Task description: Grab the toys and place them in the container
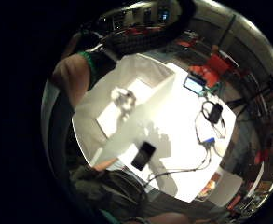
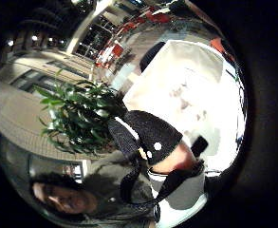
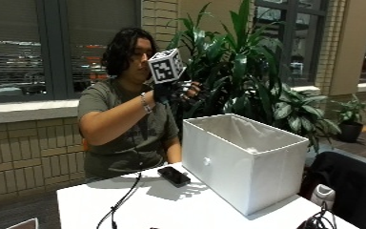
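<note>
While right hand (image 3: 182, 91) hovers, phone (image 3: 173, 175) beside container (image 3: 243, 160).

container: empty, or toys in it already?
Not empty. The little finger side palm view looks down into the white container and shows a pale toy on its floor. How many, cannot tell.

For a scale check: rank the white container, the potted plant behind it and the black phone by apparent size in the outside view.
1. Potted plant, though it stands farther back.
2. White container.
3. Black phone, plainly smallest.
</note>
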{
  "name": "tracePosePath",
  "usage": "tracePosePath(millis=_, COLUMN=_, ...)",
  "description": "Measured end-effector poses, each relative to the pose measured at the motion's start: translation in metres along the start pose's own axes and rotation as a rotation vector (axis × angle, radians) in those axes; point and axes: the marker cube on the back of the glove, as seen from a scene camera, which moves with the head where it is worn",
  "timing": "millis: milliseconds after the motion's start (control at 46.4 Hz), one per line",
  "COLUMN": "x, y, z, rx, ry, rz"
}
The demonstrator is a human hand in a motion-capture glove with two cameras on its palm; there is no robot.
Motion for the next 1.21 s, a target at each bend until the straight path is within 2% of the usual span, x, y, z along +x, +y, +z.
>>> tracePosePath(millis=129, x=0.031, y=0.079, z=0.018, rx=-0.051, ry=0.151, rz=0.067)
tracePosePath(millis=431, x=0.091, y=0.227, z=0.071, rx=-0.137, ry=0.24, rz=0.29)
tracePosePath(millis=775, x=0.112, y=0.291, z=0.102, rx=-0.015, ry=0.204, rz=0.45)
tracePosePath(millis=883, x=0.126, y=0.307, z=0.127, rx=-0.028, ry=0.148, rz=0.536)
tracePosePath(millis=1206, x=0.149, y=0.335, z=0.172, rx=-0.004, ry=0.138, rz=0.64)
